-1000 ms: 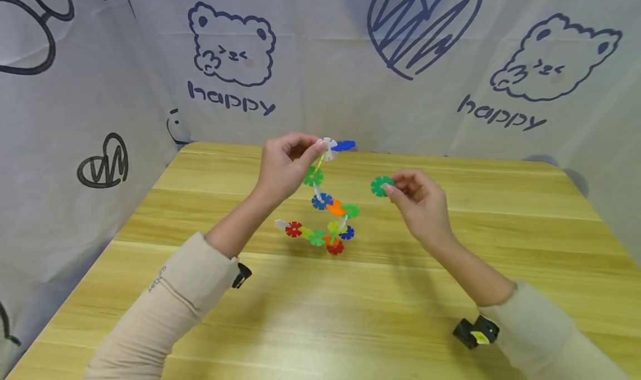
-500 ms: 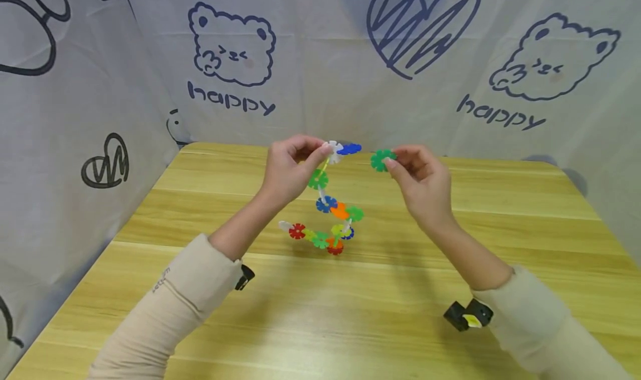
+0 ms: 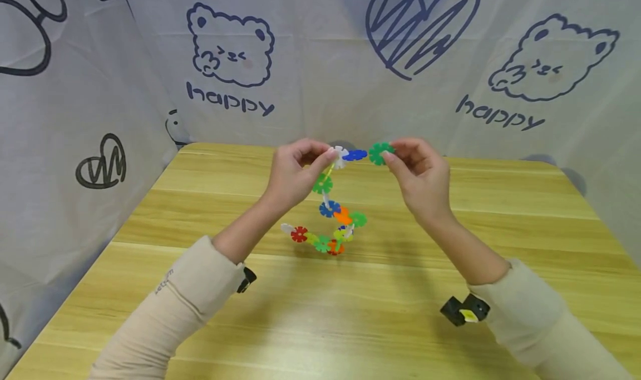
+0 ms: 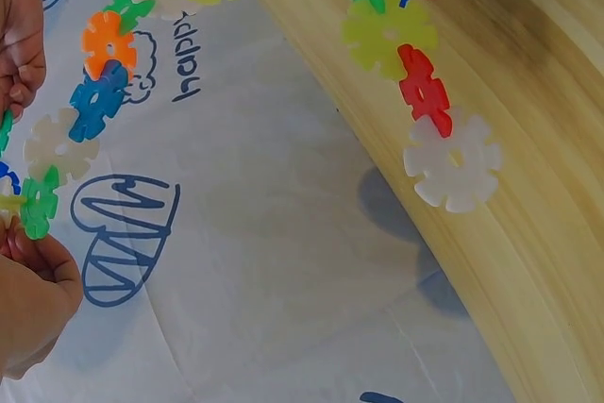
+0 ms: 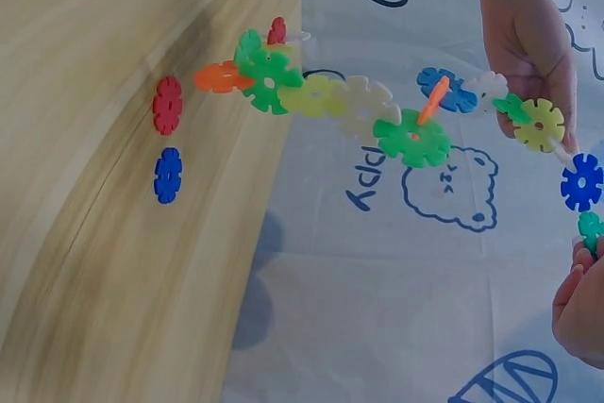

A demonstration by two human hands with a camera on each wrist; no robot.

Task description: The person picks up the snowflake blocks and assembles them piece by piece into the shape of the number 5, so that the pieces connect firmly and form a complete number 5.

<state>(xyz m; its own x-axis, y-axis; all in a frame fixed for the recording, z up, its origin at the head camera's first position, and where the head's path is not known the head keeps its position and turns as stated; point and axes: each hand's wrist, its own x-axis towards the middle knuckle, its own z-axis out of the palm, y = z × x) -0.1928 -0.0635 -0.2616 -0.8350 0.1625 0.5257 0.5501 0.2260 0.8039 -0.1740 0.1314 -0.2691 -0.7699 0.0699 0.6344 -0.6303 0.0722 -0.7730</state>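
Observation:
A chain of slotted plastic snowflake discs (image 3: 330, 208) in several colours hangs from my left hand (image 3: 296, 174). Thumb and fingers there pinch it by a white disc (image 3: 340, 157) near its top. From that white piece a blue disc (image 3: 355, 155) sticks out to the right, seen nearly edge-on. My right hand (image 3: 424, 188) pinches a green disc (image 3: 379, 154), its rim right at the blue one's outer edge. At the chain's other end, a white disc (image 4: 453, 162) follows a red disc (image 4: 425, 92).
On the wooden table (image 3: 320, 313) lie a loose red disc (image 5: 167, 105) and a loose blue disc (image 5: 168, 176), beneath the chain in the head view. White cloth (image 3: 325, 90) printed with bears and hearts stands behind the table and along its left.
My right hand has risen with the green disc, level with the blue one. My left hand has shifted slightly right and down with the chain, so the two discs now meet edge to edge in view.

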